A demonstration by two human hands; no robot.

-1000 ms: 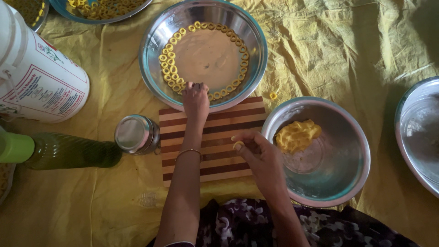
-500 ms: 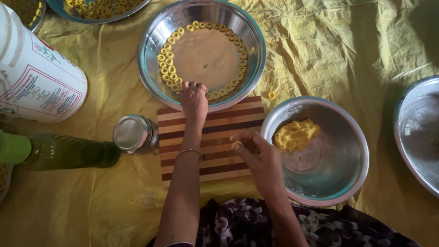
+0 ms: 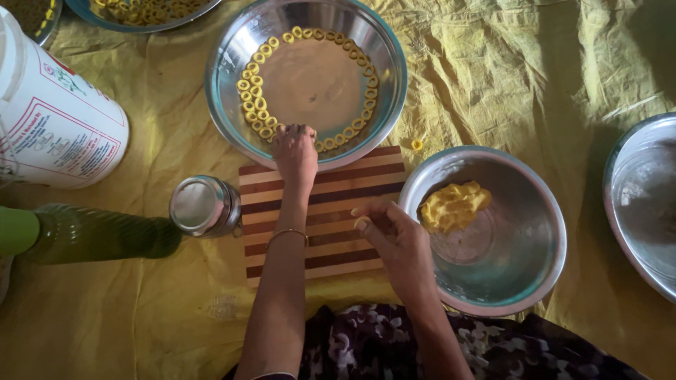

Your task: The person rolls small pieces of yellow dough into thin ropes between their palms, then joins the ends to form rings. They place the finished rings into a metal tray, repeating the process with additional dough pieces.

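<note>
My left hand (image 3: 296,151) reaches over the near rim of a steel bowl (image 3: 229,53), fingertips down among several small yellow dough rings (image 3: 257,105) set along the bowl's inner edge. Whether it pinches a ring is hidden. My right hand (image 3: 394,236) hovers over a striped wooden board (image 3: 338,190), fingers curled around a small bit of yellow dough. Beside it a second steel bowl (image 3: 521,281) holds a lump of yellow dough (image 3: 454,205).
A small steel cup (image 3: 201,205) stands left of the board. A green bottle (image 3: 77,232) lies on its side and a large white container (image 3: 56,123) stands at the left. Another steel bowl (image 3: 641,204) is at the right edge. One loose ring (image 3: 417,145) lies on the yellow cloth (image 3: 528,70).
My left hand has stayed at the bowl's near rim among the rings. My right hand has shifted slightly over the board, still curled on its dough.
</note>
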